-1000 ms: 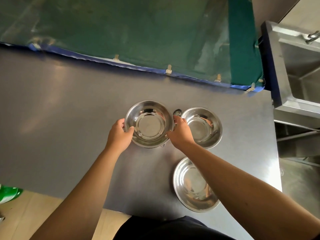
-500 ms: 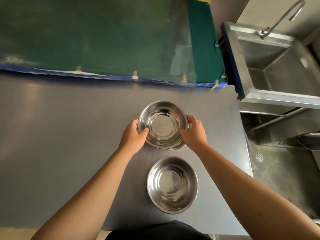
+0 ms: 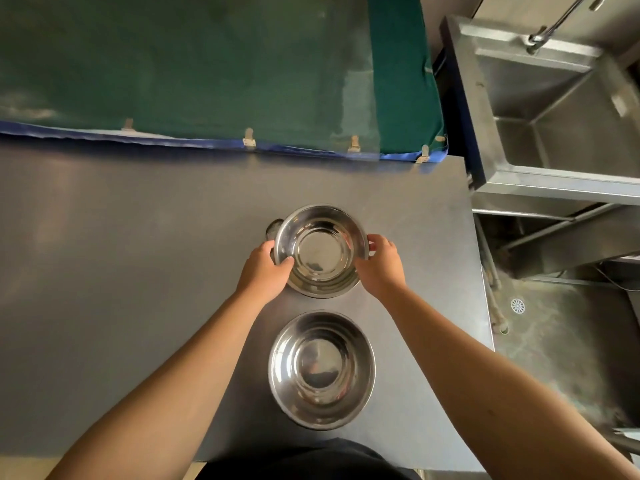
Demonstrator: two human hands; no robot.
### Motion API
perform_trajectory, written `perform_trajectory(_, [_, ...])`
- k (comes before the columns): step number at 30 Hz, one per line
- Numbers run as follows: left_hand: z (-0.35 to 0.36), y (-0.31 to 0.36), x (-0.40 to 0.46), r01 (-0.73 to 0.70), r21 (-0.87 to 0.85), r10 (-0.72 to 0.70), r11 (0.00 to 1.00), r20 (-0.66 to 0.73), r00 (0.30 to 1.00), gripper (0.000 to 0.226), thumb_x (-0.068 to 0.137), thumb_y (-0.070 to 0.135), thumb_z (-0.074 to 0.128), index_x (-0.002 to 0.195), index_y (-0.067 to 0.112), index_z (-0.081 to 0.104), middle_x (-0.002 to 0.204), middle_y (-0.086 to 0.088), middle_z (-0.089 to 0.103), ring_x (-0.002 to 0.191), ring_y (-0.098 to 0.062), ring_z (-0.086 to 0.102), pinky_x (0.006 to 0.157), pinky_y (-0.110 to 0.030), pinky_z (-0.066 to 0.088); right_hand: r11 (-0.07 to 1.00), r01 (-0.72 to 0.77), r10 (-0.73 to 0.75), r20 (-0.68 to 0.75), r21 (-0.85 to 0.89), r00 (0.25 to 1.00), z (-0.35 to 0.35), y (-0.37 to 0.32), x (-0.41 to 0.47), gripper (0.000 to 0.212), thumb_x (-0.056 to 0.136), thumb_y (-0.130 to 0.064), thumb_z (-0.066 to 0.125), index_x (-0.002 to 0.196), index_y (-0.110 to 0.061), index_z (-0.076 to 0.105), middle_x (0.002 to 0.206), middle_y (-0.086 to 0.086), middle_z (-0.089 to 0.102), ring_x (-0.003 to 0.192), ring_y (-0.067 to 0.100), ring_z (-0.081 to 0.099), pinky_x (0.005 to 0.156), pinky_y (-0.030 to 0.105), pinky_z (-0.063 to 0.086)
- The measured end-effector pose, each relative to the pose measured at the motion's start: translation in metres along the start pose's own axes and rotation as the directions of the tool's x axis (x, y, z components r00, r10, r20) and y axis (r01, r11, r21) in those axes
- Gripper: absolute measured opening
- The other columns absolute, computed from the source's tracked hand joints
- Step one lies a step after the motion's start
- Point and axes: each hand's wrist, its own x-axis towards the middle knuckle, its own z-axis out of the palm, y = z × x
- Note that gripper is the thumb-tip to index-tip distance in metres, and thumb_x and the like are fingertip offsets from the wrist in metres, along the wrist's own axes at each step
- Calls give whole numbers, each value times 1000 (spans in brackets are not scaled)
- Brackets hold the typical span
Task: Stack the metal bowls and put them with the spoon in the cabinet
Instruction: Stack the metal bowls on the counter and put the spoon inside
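Observation:
A shiny metal bowl [image 3: 320, 249] is gripped on both sides, my left hand [image 3: 266, 271] on its left rim and my right hand [image 3: 381, 266] on its right rim. Just under its near edge shows the rim of a second bowl [image 3: 323, 293], so the held bowl sits in or just above it. The round end of a spoon [image 3: 274, 226] peeks out at the held bowl's far left; the rest of it is hidden. A third bowl [image 3: 322, 370] stands alone on the grey steel counter [image 3: 138, 271], nearer to me.
A green cloth with a blue hem [image 3: 207, 81] hangs along the counter's far edge. A steel sink [image 3: 561, 126] with a tap stands to the right, past the counter's right edge. Below it lies a wet floor with a drain [image 3: 517, 305].
Both hands carried the held bowl to the right, onto the second bowl, which it now covers. The view swung right, and the sink came into sight.

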Motion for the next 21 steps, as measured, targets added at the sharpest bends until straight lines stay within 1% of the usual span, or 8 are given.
perform_trajectory(3, [1,1,-1,22,-18,-22,1000,27,999,45,91,37,61,132,19,56,121,-1,66,107,-22,63,89,-34,50,998,-29,30,20,-62,999,3,6,8,43,94,-18,59,136,-17,56,139,8,47,92,20,54,88,36,55])
perform_trajectory(5, [2,-1,0,41,-10,-41,999,53,998,56,85,46,58,135,22,56,125,1,66,108,-22,64,93,-39,53,996,-52,55,38,-77,998,4,11,11,45,94,-16,59,139,-17,54,142,8,44,90,20,53,80,32,53])
perform_trajectory(7, [3,-1,-1,39,5,-39,999,82,996,57,84,46,56,137,24,55,123,3,66,103,-19,65,88,-35,53,996,-67,70,42,-59,997,3,19,13,44,95,-17,60,138,-17,53,140,7,46,88,18,52,73,30,50])
perform_trajectory(9, [5,1,-5,12,1,-12,1000,105,994,55,91,39,58,144,26,50,132,7,61,112,-15,61,89,-30,47,995,-95,94,38,7,995,0,26,14,42,94,-21,60,135,-17,53,130,5,55,91,20,56,71,31,50])
perform_trajectory(12, [9,-5,-15,22,5,-22,1000,164,986,62,95,36,59,153,27,38,140,8,52,128,-16,51,101,-33,43,976,-190,183,66,105,981,-2,35,15,45,92,-16,61,136,-18,49,96,-7,63,93,24,66,77,39,60])
perform_trajectory(15, [13,-25,-27,46,76,-64,996,243,968,60,93,42,61,148,23,45,137,4,59,121,-18,57,99,-34,45,962,-241,230,100,130,968,-3,42,15,49,87,-8,60,135,-15,54,96,-1,69,92,29,72,83,47,62])
perform_trajectory(18, [14,-47,-45,69,109,-102,992,335,937,52,92,41,65,139,20,54,126,5,64,116,-13,59,95,-27,42,958,-240,228,89,154,970,-6,48,14,43,87,-8,59,130,-15,59,98,3,72,89,30,73,81,49,63])
perform_trajectory(21, [14,-62,-63,32,117,-77,993,406,911,34,89,35,69,120,25,64,109,9,70,105,-12,65,91,-28,49,952,-250,238,90,177,967,-9,50,10,41,88,-5,60,128,-15,58,96,5,70,83,32,74,75,50,64])
